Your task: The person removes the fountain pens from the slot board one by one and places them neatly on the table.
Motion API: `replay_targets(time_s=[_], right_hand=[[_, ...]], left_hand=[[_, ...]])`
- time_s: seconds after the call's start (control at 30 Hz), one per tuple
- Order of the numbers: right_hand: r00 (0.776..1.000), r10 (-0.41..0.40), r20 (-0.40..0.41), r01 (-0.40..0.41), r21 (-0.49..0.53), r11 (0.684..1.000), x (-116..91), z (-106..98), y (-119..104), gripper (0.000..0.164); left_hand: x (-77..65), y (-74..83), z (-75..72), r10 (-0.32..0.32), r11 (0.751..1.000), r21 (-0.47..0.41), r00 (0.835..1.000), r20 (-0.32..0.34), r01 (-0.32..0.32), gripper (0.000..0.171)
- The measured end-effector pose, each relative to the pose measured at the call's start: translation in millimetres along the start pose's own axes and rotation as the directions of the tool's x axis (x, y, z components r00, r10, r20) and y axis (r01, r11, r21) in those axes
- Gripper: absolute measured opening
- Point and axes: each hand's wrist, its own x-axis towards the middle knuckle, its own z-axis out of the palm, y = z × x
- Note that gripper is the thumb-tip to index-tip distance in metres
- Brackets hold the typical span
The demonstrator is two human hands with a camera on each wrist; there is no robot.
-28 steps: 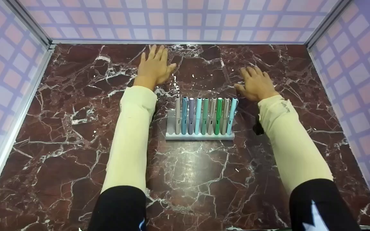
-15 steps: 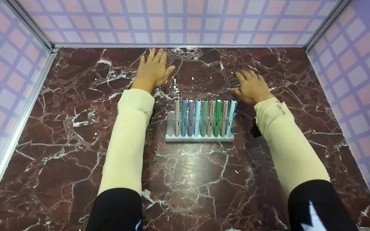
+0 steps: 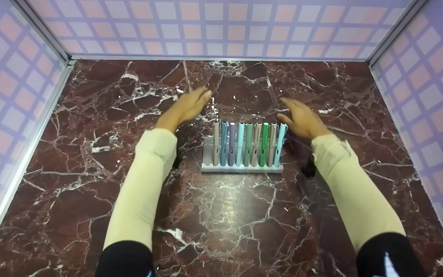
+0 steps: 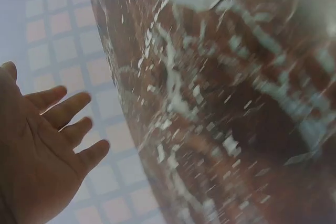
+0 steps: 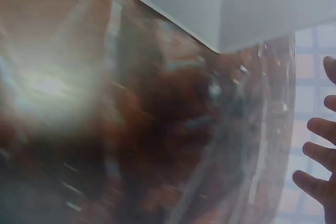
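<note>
A row of several capped pens (image 3: 247,144) in grey, blue, purple, teal and green leans in a pale grey pen stand (image 3: 241,168) in the head view. The rightmost light blue pen (image 3: 281,144) tilts to the right. My left hand (image 3: 189,105) is off the stand's far left corner, blurred, its fingers extended and holding nothing; the left wrist view shows its palm and spread fingers. Beyond the stand's far right corner is my right hand (image 3: 302,118), thumb apart from straight fingers, also without anything in it. Its fingertips (image 5: 315,153) appear at the right wrist view's edge.
The stand rests on a dark red marble-patterned table (image 3: 229,215) with white veins. Checkered panels (image 3: 229,29) enclose the back and both sides, with metal rails along their corners. A small black object (image 3: 309,168) shows beside the right sleeve.
Both hands have come off their flat, spread pose on the table and drawn back toward the stand, the left more than the right. The left hand has turned, its fingers now pointing inward.
</note>
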Motion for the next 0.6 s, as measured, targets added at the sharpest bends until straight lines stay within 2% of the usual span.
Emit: replay_targets(time_s=[0.07,0.13,0.17,0.2,0.23,0.27,0.33,0.4,0.47,0.53,0.57,0.6], right_hand=[[0.998,-0.004,-0.07,0.011,0.113,0.994,-8.7,10.9,6.1,0.062],[0.989,0.024,-0.146,0.01,0.224,0.975,-18.2,21.4,11.8,0.057],[0.982,0.05,-0.184,0.006,0.291,0.957,-23.2,26.4,14.2,0.054],[0.973,0.077,-0.217,0.006,0.358,0.934,-28.5,31.1,15.7,0.052],[0.965,0.109,-0.239,0.006,0.434,0.901,-33.5,36.0,17.2,0.05],[0.957,0.145,-0.25,0.006,0.517,0.856,-38.5,40.7,17.7,0.048],[0.945,0.209,-0.251,0.016,0.676,0.737,-47.7,49.8,16.9,0.046],[0.94,0.253,-0.229,0.043,0.817,0.576,-55.7,58.0,13.7,0.047],[0.931,0.296,-0.213,0.076,0.908,0.412,-62.4,65.5,9.9,0.048],[0.92,0.334,-0.207,0.118,0.956,0.268,-68.5,71.4,5.0,0.048],[0.915,0.347,-0.206,0.141,0.969,0.205,-71.4,74.1,2.6,0.049],[0.907,0.365,-0.212,0.164,0.974,0.158,-73.9,76.5,0.1,0.048]], left_hand=[[-6.5,-7.3,9.6,0.015,0.994,-0.106,1.0,-0.017,-0.017,0.07],[-13.5,-16.1,19.1,0.02,0.968,-0.251,0.999,-0.035,-0.028,0.065],[-16.4,-21.1,24.1,0.03,0.941,-0.335,0.998,-0.048,-0.044,0.063],[-19.5,-26.1,28.8,0.033,0.904,-0.424,0.998,-0.057,-0.054,0.061],[-22.5,-31.3,33.5,0.034,0.859,-0.508,0.998,-0.061,-0.061,0.061],[-25.5,-36.6,38.4,0.036,0.804,-0.592,0.998,-0.059,-0.064,0.061],[-31.3,-46.3,47.5,0.032,0.681,-0.729,0.998,-0.061,-0.066,0.062],[-37.4,-54.4,56.1,0.014,0.555,-0.829,0.997,-0.071,-0.067,0.063],[-43.1,-60.1,64.0,0.001,0.445,-0.891,0.995,-0.103,-0.092,0.062],[-48.2,-63.2,71.1,-0.005,0.353,-0.925,0.988,-0.154,-0.143,0.059],[-50.5,-64.0,74.5,-0.003,0.311,-0.935,0.984,-0.181,-0.171,0.058],[-52.9,-64.3,77.8,-0.004,0.269,-0.943,0.978,-0.206,-0.198,0.057]])
